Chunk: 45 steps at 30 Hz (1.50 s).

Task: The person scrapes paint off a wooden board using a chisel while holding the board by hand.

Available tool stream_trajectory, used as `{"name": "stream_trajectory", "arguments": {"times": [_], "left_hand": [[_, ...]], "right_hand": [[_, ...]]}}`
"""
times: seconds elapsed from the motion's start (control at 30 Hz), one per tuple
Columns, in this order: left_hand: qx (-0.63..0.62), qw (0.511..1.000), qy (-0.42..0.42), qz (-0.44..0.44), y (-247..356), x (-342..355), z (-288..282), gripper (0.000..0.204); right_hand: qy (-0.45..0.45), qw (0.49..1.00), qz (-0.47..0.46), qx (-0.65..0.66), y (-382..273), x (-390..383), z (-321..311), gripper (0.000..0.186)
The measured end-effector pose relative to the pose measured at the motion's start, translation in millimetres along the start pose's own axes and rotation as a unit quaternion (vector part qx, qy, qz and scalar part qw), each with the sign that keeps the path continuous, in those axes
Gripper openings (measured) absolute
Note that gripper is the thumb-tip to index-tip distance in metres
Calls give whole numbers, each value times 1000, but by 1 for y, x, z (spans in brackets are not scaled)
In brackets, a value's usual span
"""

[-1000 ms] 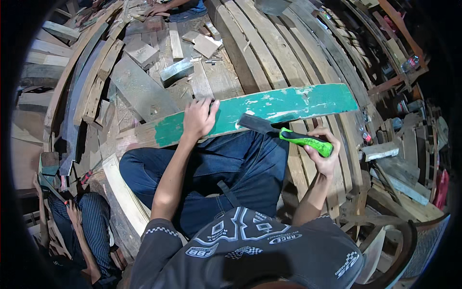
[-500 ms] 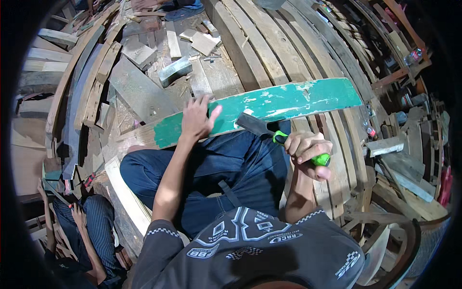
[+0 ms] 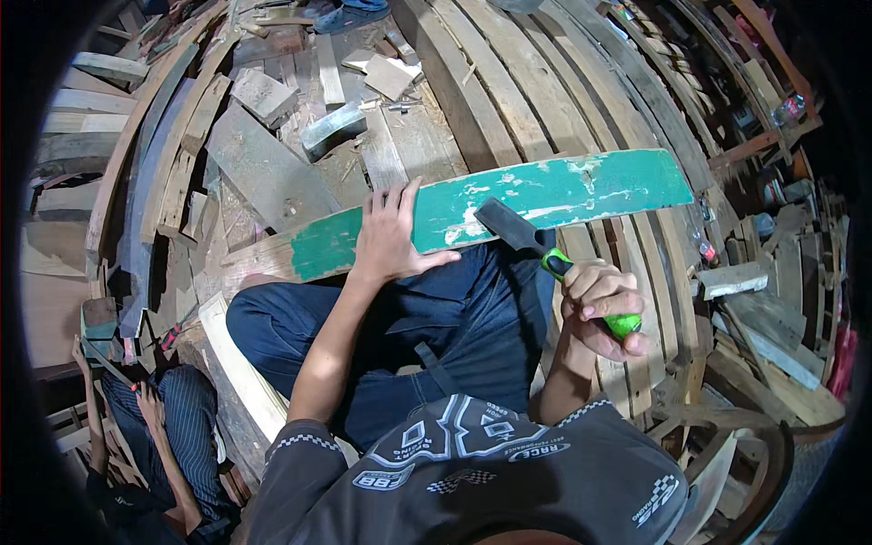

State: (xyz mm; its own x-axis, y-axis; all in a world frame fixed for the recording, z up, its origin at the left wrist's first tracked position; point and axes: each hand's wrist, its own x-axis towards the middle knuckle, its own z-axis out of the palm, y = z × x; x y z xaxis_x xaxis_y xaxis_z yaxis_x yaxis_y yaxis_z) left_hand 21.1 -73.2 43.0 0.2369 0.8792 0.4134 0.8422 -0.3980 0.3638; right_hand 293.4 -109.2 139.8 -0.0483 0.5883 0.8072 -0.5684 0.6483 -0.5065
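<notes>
A long board [image 3: 627,182] with flaking green paint lies slantwise across my lap, its left end bare wood. Spread over its middle, my left hand [image 3: 389,232] rests flat on the paint, the fingertips at the far edge and the thumb stretched out along the near edge. My right hand [image 3: 604,309] is wrapped round the green and black handle [image 3: 624,325] of a broad chisel [image 3: 510,225]. The chisel's dark blade points up and left, its tip over a scraped patch of the board; contact with the paint is hard to tell.
Long planks [image 3: 490,82] run side by side beyond the board. Wood offcuts [image 3: 333,130] and shavings lie on the work surface at far left. Another person's hand [image 3: 152,407] holds a tool at lower left. Timber scraps [image 3: 767,318] are heaped at right.
My left hand has slid right along the board, its thumb now at the near edge. My right hand and the chisel have moved a little right, and the board has shifted slightly right.
</notes>
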Motion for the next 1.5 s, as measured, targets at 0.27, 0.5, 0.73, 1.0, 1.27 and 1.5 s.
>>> {"name": "stream_trajectory", "arguments": {"times": [0.27,0.5,0.73,1.0,1.27,1.5], "left_hand": [[10,999,-37,-27,2,6,-3,115],[4,999,-29,-19,2,8,1,113],[-2,1000,-10,-12,0,9,2,113],[-18,1000,-10,-6,2,8,0,110],[-8,1000,-16,-18,-1,3,-1,109],[-9,999,-27,-30,1,7,-1,111]], "right_hand": [[-48,999,0,-26,-2,3,-6,49],[25,999,-17,-25,6,-16,-12,51],[-23,997,3,-76,-4,-19,1,52],[-12,996,0,-88,-5,-28,3,53],[20,996,2,-88,-5,-33,12,52],[-84,986,6,-147,4,-32,23,52]]}}
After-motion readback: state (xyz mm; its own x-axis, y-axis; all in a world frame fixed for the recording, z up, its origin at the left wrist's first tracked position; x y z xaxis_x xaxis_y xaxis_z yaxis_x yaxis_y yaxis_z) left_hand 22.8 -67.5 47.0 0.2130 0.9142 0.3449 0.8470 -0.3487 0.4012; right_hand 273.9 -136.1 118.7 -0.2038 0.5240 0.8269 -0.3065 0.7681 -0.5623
